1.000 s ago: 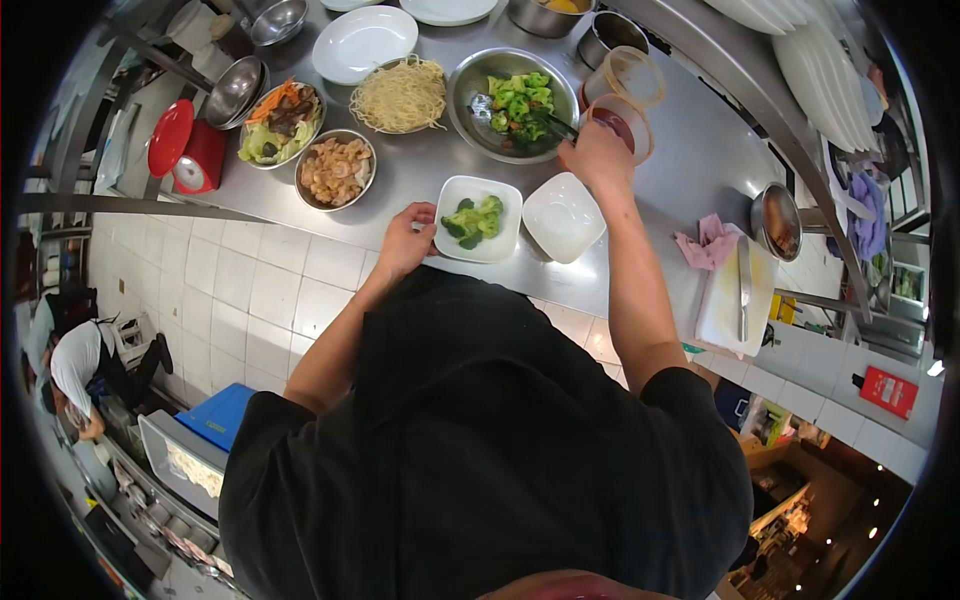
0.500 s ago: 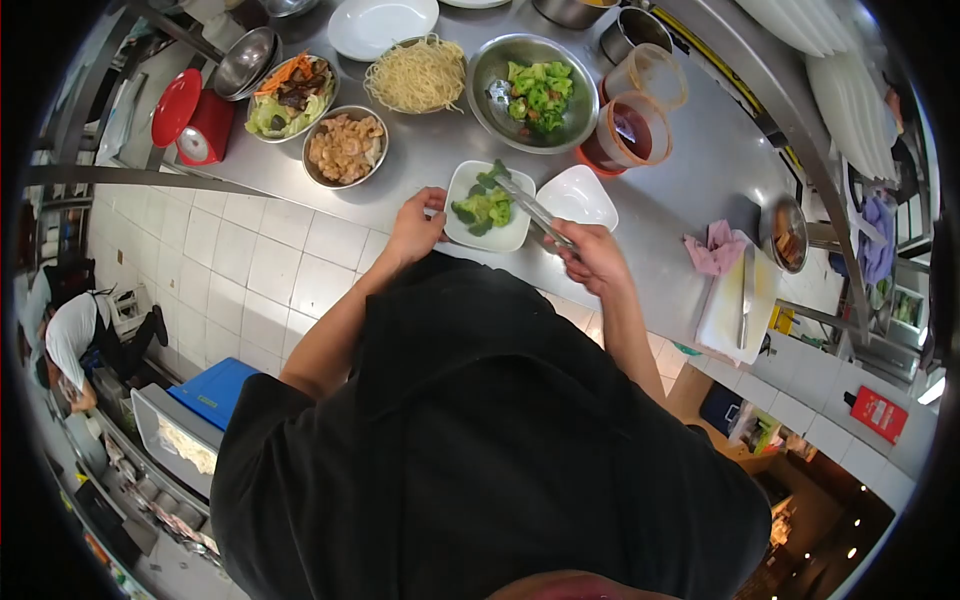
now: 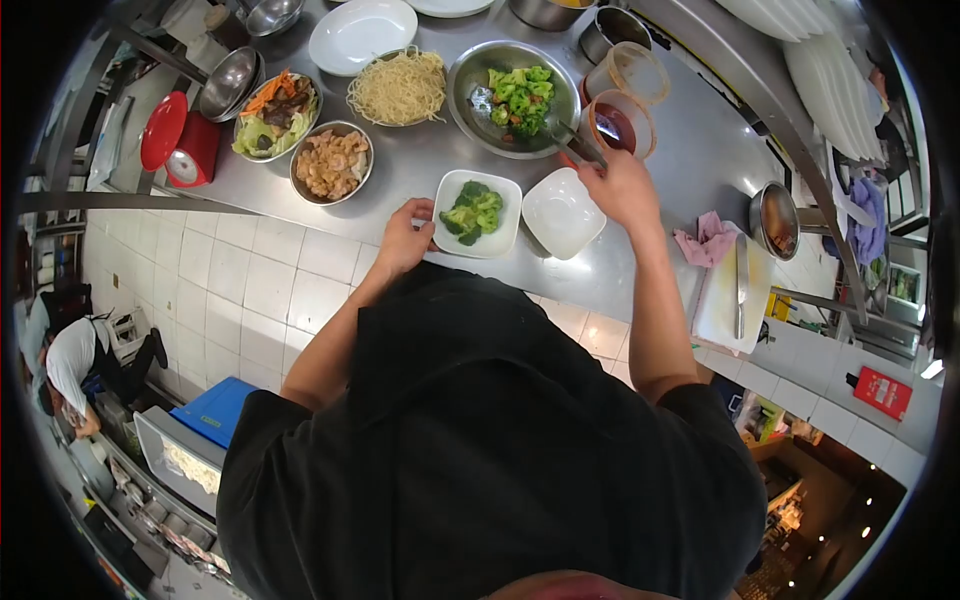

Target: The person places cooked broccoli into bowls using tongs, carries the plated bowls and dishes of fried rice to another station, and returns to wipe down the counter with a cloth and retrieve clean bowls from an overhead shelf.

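Observation:
My left hand (image 3: 408,236) has its curled fingers at the left rim of a white square bowl (image 3: 507,236), which holds broccoli (image 3: 472,212). Metal tongs (image 3: 583,148) are gripped in my right hand (image 3: 622,188); their tips reach to the right rim of a large steel bowl (image 3: 478,137) with more broccoli (image 3: 522,98) in it. Under and left of my right hand stands a second white bowl (image 3: 563,215) with nothing in it, close beside the first.
Noodles (image 3: 400,88), a bowl of meat (image 3: 333,163), a salad bowl (image 3: 275,118) and a red scale (image 3: 188,155) are left. Plastic tubs (image 3: 618,125) stand behind my right hand. At right are a pink cloth (image 3: 706,240) and a knife (image 3: 741,285). A person (image 3: 75,360) bends far left.
My right hand has moved with the tongs from the white bowl up and right to the large steel bowl. More broccoli lies in the white bowl than one second ago. My left hand stays at its rim.

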Action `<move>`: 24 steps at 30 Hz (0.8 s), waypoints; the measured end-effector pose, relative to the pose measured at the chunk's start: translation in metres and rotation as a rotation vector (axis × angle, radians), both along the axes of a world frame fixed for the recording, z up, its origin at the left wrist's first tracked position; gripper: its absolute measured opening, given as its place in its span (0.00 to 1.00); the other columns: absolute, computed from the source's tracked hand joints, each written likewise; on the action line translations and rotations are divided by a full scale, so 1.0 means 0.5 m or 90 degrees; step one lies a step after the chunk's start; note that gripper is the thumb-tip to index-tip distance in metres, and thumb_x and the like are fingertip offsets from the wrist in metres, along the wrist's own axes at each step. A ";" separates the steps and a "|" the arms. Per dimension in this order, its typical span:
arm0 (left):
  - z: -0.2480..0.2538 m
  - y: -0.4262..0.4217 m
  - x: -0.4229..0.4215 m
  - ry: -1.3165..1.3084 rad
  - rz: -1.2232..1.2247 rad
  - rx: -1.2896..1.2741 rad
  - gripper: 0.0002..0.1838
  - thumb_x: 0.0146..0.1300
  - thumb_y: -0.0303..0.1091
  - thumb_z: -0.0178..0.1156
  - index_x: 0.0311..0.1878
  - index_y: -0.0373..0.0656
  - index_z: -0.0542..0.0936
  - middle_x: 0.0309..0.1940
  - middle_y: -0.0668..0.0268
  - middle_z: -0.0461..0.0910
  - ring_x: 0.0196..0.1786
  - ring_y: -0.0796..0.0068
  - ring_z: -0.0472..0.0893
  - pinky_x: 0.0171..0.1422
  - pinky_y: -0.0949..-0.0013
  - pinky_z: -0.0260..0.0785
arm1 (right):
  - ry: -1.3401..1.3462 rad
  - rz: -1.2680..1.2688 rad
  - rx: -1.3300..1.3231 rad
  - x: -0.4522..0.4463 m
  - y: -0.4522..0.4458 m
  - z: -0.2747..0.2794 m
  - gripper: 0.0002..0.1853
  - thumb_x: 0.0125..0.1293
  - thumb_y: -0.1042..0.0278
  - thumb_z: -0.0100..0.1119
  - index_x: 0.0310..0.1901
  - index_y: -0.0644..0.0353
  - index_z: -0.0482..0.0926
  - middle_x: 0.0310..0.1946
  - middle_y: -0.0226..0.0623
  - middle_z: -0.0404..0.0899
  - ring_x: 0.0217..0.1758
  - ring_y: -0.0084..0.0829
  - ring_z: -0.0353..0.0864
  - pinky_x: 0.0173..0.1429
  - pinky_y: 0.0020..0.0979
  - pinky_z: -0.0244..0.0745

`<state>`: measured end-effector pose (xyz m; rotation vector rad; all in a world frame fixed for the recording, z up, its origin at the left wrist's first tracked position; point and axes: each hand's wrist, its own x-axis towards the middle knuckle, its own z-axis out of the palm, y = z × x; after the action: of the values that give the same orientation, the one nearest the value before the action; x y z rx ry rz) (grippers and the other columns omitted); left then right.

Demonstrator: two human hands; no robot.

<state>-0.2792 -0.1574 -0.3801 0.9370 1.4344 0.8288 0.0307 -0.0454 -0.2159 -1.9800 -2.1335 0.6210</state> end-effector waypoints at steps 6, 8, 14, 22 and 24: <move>0.003 -0.002 0.000 -0.010 0.005 0.006 0.18 0.66 0.19 0.57 0.59 0.35 0.76 0.51 0.56 0.79 0.35 0.69 0.85 0.35 0.69 0.83 | -0.115 0.017 -0.050 -0.044 0.071 -0.055 0.21 0.63 0.56 0.63 0.39 0.72 0.85 0.38 0.62 0.85 0.45 0.59 0.86 0.53 0.52 0.80; -0.002 -0.001 0.000 -0.015 0.013 0.010 0.18 0.66 0.19 0.57 0.59 0.35 0.76 0.51 0.55 0.79 0.35 0.69 0.85 0.35 0.69 0.83 | -0.103 0.015 -0.028 -0.041 0.049 -0.035 0.20 0.63 0.56 0.63 0.39 0.72 0.85 0.37 0.63 0.84 0.45 0.59 0.86 0.52 0.52 0.80; -0.002 0.005 -0.002 0.001 0.014 0.026 0.17 0.65 0.20 0.57 0.57 0.34 0.78 0.50 0.55 0.80 0.33 0.70 0.84 0.34 0.69 0.83 | 0.076 0.059 -0.023 -0.040 -0.116 0.062 0.18 0.62 0.58 0.65 0.35 0.70 0.82 0.32 0.58 0.83 0.36 0.57 0.84 0.42 0.51 0.78; 0.014 0.022 -0.002 0.001 -0.003 -0.001 0.18 0.67 0.21 0.56 0.60 0.35 0.77 0.53 0.56 0.79 0.37 0.70 0.86 0.36 0.70 0.83 | -0.069 0.295 0.049 -0.100 -0.184 -0.127 0.21 0.62 0.54 0.67 0.48 0.63 0.79 0.39 0.47 0.84 0.34 0.50 0.86 0.39 0.46 0.83; 0.015 0.020 -0.002 0.006 -0.001 -0.004 0.18 0.67 0.21 0.56 0.60 0.35 0.77 0.53 0.56 0.79 0.37 0.70 0.85 0.37 0.70 0.83 | -0.037 0.244 0.061 -0.091 -0.188 -0.098 0.21 0.63 0.54 0.67 0.48 0.63 0.79 0.37 0.48 0.84 0.35 0.51 0.86 0.40 0.46 0.83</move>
<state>-0.2800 -0.1473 -0.3726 0.9383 1.4434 0.8203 -0.0147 -0.1396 -0.2650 -1.5686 -2.5513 0.5062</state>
